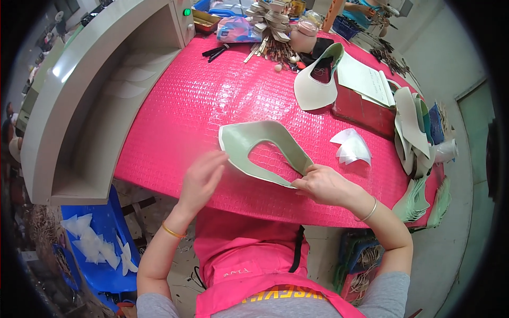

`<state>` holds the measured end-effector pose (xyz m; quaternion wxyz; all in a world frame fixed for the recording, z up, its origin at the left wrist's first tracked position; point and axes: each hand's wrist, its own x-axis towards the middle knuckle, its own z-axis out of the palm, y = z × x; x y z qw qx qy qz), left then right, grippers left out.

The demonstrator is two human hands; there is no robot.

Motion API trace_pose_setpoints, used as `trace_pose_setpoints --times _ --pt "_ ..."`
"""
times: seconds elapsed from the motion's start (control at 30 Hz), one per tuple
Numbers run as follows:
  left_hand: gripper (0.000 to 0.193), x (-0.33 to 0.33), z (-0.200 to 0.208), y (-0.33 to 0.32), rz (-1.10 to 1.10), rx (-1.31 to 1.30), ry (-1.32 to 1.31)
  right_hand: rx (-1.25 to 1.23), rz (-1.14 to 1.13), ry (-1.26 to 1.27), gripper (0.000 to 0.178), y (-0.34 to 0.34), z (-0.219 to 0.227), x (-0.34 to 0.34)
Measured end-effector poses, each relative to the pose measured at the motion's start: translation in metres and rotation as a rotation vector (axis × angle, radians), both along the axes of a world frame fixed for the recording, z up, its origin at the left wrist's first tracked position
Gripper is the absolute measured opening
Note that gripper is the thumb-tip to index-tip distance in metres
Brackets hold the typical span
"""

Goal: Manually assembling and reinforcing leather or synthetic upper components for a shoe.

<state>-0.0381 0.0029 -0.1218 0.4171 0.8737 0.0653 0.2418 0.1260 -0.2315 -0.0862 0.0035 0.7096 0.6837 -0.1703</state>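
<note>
So the pale green-lined shoe upper (pixel 237 142) is held just above or against the pink textured table cover (pixel 169 114), near its front edge and right between the two hands. Its rear end is pinched by the right hand (pixel 324 185), thumb and fingers closed on the corner, and the pink cover can be seen through the big opening in the middle. The left hand (pixel 202 179) is kinda blurred: fingers loosely extended and open, fingertips right by the white-edged left side, though whether it's actually being touched can't be told. A yellowish bangle (pixel 174 231) is worn on the left wrist and a silvery one on the right. Just past the right hand, some translucent white pieces (pixel 352 148) are fanned out on the cover. Farther back, another upper (pixel 314 96) is set beside a red box (pixel 361 113) with a paper pad (pixel 365 79) placed on top, and more uppers (pixel 412 124) are piled to the right. A bundle of brushes (pixel 278 47) is parked at the back next to a pinkish jar (pixel 304 38). Over on the left, the table is flanked by a grey open-fronted machine (pixel 45 127), its green light (pixel 186 12) lit.
</note>
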Motion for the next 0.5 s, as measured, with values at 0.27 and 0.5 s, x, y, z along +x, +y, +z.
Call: trace_pose_setpoints --times 0.27,0.5 --pt "0.020 0.014 -0.008 -0.016 -0.082 0.084 -0.001 0.093 0.015 0.017 0.013 -0.004 0.005 0.009" --pt "0.019 0.005 -0.010 -0.006 -0.040 0.134 -0.009 0.059 0.035 0.013 0.011 0.008 0.002 0.011"
